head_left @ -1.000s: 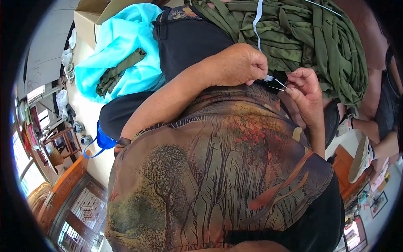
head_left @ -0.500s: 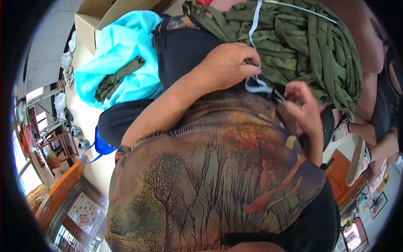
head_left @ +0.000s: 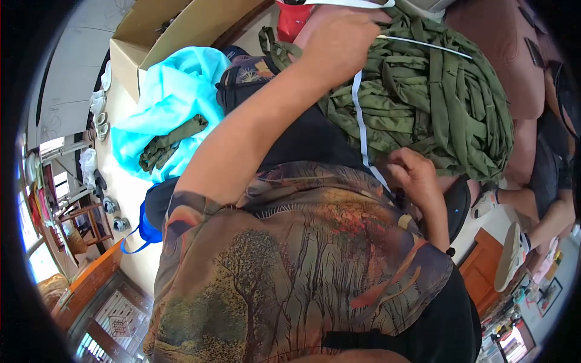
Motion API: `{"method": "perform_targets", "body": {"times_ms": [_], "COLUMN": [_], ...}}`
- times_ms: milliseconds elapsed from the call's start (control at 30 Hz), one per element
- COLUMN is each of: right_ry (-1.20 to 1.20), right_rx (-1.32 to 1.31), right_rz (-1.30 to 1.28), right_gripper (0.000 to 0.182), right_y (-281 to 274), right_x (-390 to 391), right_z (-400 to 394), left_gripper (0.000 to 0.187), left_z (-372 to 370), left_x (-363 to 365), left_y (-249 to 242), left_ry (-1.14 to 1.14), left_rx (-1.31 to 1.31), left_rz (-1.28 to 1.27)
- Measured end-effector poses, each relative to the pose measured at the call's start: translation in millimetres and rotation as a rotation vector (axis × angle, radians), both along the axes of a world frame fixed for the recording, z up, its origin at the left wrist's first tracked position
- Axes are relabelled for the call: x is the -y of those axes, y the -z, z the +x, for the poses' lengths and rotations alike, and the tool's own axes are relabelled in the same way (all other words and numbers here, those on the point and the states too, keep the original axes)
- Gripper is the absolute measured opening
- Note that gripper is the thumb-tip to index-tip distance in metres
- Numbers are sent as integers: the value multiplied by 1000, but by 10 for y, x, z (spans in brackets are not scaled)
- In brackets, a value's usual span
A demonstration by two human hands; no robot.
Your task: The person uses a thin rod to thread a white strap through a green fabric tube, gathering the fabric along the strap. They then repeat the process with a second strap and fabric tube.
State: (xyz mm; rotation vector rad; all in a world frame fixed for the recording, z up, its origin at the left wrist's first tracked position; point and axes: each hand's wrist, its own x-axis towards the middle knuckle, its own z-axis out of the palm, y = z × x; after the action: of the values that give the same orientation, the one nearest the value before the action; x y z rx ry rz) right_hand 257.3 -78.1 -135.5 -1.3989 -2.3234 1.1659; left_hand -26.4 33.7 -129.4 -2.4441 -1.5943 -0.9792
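Note:
My left hand [head_left: 342,48], closed, is at the far side of my lap with a narrow white elastic band [head_left: 359,115] running down from it. The band's lower end passes beside my right hand [head_left: 416,175], whose fingers are curled. What those fingers hold, if anything, is hidden. A large bundle of dark green fabric strips [head_left: 417,97] lies beyond both hands. Across its top rests a thin whitish rod [head_left: 426,44], one end close to my left fingers. Another white length of band [head_left: 351,3] shows at the top edge.
Bright turquoise plastic [head_left: 175,78] with a green fabric piece on it lies at the left, before an open cardboard box [head_left: 127,57]. A red bag [head_left: 292,21] stands at the back. Another person's legs [head_left: 538,206] are at the right. A blue bag [head_left: 145,230] sits lower left.
My left hand has moved up and away from my body, and the band, looped before, is now drawn out nearly straight. My right hand has come slightly lower, its fingers more curled.

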Motion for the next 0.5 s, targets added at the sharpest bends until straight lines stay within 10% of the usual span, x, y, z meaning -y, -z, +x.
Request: {"method": "perform_targets", "body": {"times_ms": [367, 500], "right_ry": [70, 9], "right_rx": [-119, -138], "right_rz": [-169, -115], "right_gripper": [30, 20], "right_y": [522, 605], "right_x": [102, 91], "right_z": [-293, -305], "left_gripper": [13, 19], "left_z": [152, -95], "left_x": [-531, -499], "left_y": [636, 360], "left_ry": [-64, 152], "left_rx": [-8, 394], "left_rz": [-260, -50]}}
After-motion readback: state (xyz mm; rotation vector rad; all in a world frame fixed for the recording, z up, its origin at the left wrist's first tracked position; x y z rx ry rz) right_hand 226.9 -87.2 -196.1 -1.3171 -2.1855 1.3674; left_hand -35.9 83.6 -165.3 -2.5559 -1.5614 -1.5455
